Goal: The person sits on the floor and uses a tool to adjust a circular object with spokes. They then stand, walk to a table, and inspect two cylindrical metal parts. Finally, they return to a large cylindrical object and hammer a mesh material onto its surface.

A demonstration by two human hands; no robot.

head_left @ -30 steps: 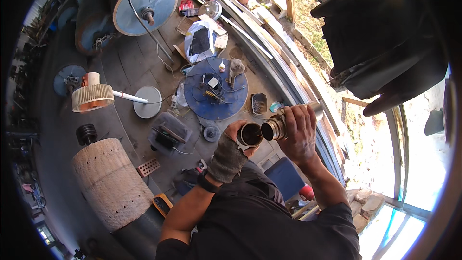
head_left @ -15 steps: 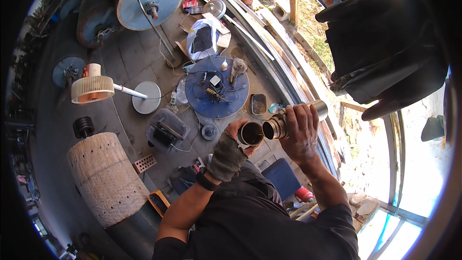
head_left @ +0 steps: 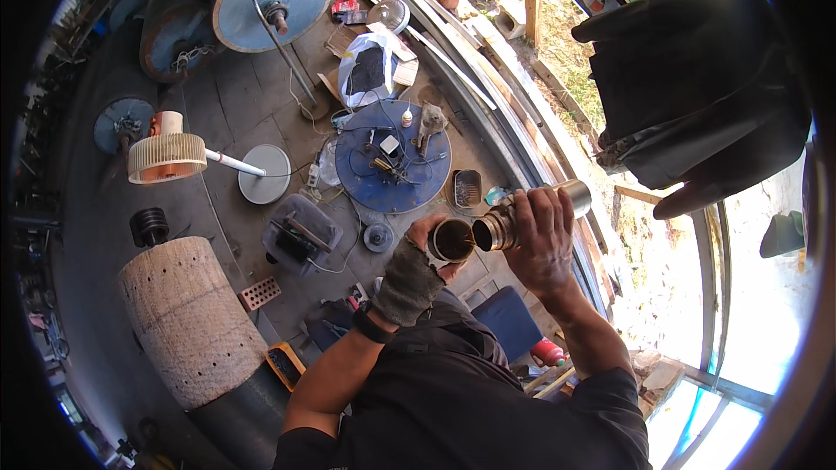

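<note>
left hand (head_left: 409,283), in a fingerless knit glove, grips a small metal cup (head_left: 451,240) held upright with its mouth open, brownish liquid showing inside. right hand (head_left: 542,239) is wrapped around a steel flask (head_left: 531,218), tipped on its side with its neck just at the cup rim, likely so the pour lands inside; no stream can be made out. both are held up in front of the chest, well above the floor.

below, on the paved floor (head_left: 235,96): a round blue fan base (head_left: 387,167) lying flat with small tools, wires and a little glue bottle (head_left: 406,117) on it, probably used as a work tray. near it a white fan base with pole (head_left: 261,172), a fan motor with cream grille (head_left: 165,157), a grey plastic motor housing (head_left: 300,235), a red brick (head_left: 259,293). a large perforated cylinder (head_left: 187,318) stands left. another big round base (head_left: 270,0) sits at top. dark clothing (head_left: 697,78) hangs at right.
</note>
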